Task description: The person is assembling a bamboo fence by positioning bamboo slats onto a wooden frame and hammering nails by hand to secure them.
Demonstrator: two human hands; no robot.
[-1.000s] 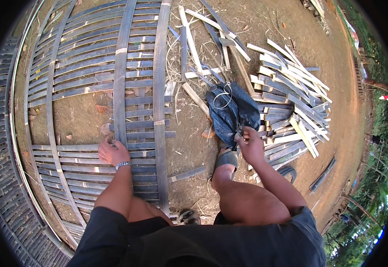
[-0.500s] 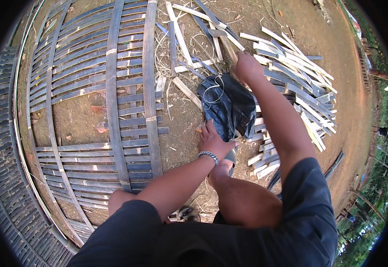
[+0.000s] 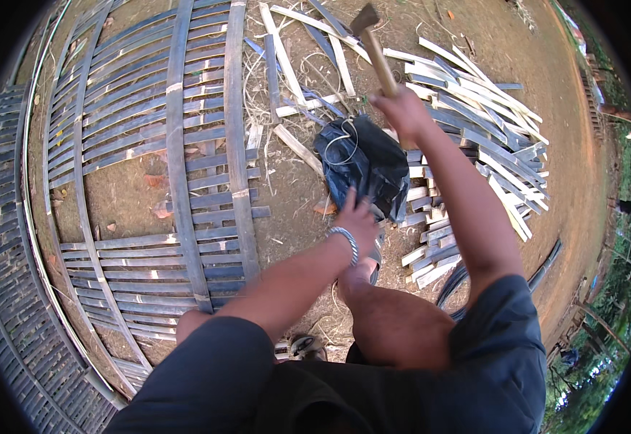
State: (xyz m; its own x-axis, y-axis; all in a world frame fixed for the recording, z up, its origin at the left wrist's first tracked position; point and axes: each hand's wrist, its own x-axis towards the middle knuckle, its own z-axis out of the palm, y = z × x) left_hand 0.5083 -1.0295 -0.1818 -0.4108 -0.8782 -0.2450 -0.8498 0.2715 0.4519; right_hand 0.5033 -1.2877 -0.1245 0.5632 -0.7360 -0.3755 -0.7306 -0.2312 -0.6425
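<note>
My right hand (image 3: 402, 114) is wrapped round the wooden handle of a hammer (image 3: 381, 65), its dark metal head pointing up and away. Below that hand lies a crumpled black plastic bag (image 3: 373, 163) with a thin pale cord loop on top. My left hand (image 3: 359, 220), wearing a chain bracelet, is at the bag's near edge with fingers spread and slightly blurred. Whether its fingertips press on the bag I cannot tell. Just beyond the bag's left side is a loose pale wood strip (image 3: 299, 150).
A lattice of dark split-bamboo slats (image 3: 176, 130) covers the left ground. Cut strips (image 3: 489, 130) lie heaped at right, with more scattered strips (image 3: 281, 58) ahead. Dark coiled tubing (image 3: 453, 286) sits by my right knee. Bare soil (image 3: 576, 166) stretches along the far right.
The hammer has risen, its head swinging up and farther away. My right hand has moved slightly up. My left hand has shifted a little right, its fingers spread wider.
</note>
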